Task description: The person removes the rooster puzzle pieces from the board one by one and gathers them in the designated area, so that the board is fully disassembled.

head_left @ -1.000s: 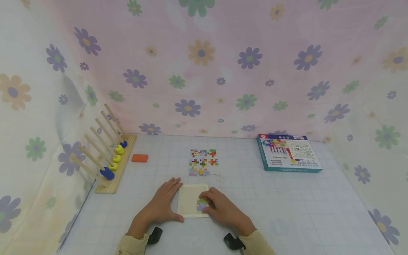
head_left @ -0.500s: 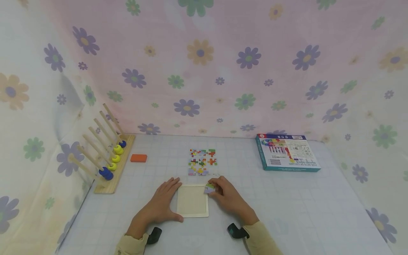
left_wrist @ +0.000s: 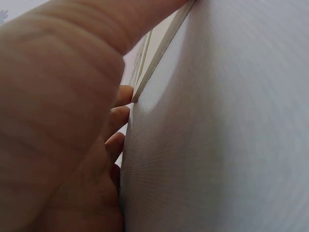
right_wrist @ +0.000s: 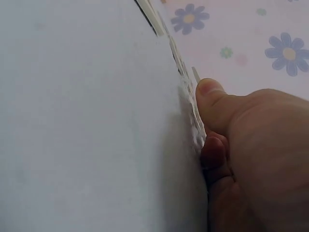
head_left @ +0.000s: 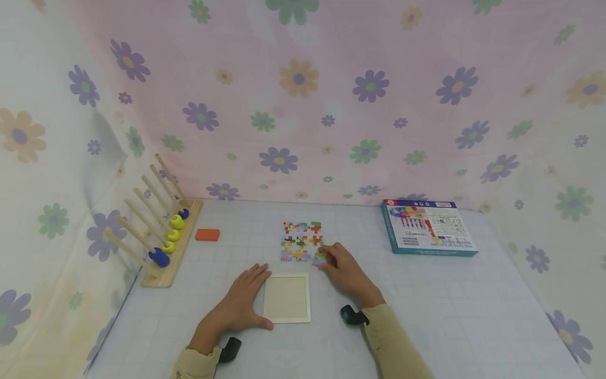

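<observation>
Between thumb and fingers my right hand [head_left: 347, 271] pinches a green and lilac jigsaw piece [head_left: 319, 258]. The piece is beside the lower right of a group of several jigsaw pieces [head_left: 301, 241] laid out in rows. In the right wrist view a thin edge of the piece [right_wrist: 195, 74] sticks out past the thumb. My left hand [head_left: 241, 300] lies spread on the table, its thumb and fingertips at the left edge of a square wooden puzzle tray [head_left: 286, 320]. The tray holds no pieces. In the left wrist view the thumb covers much of the tray's edge [left_wrist: 161, 53].
A wooden peg stand [head_left: 182, 250] with blue and yellow beads is at the left. Near it lies an orange block [head_left: 207, 235]. A flat toy box [head_left: 431, 229] rests at the back right. Flowered cloth [head_left: 326, 105] hangs behind the table.
My right hand has lifted the jigsaw piece out of the tray's right side and carried it away from me, up to the group of pieces. My left hand has stayed at the tray.
</observation>
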Demonstrator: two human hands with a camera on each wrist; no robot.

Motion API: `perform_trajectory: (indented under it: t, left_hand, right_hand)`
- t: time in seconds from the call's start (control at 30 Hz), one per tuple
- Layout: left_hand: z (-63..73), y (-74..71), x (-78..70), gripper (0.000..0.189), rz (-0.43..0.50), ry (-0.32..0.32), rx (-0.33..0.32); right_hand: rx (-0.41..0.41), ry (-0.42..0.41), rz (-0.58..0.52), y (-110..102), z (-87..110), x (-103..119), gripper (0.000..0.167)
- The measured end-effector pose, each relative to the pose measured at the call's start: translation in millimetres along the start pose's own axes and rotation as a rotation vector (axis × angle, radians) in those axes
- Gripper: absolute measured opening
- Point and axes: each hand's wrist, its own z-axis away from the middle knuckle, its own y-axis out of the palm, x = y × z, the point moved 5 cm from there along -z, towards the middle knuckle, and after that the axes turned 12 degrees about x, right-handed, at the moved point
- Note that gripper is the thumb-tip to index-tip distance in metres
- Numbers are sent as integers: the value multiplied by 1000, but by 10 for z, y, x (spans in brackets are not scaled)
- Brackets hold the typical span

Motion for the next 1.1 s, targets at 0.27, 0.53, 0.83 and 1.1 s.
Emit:
perform_trajectory:
  t: [0.27,0.53,0.83,1.1]
  left_hand:
    - [5,-11,-14,125,17,4,-4]
    - [-6,4,-4,126,8,-5,-3]
    - [11,-11,-26,125,21,13,-14]
    - [10,-15,-33,126,15,11,-10]
  right_hand:
    - [38,-6,41,-35,-125,-37,38]
    - [38,14,68,-26,-169,-63,37]
    - [29,10,67,-21,-142,8,37]
    - [18,38,70,-13,-123,50,38]
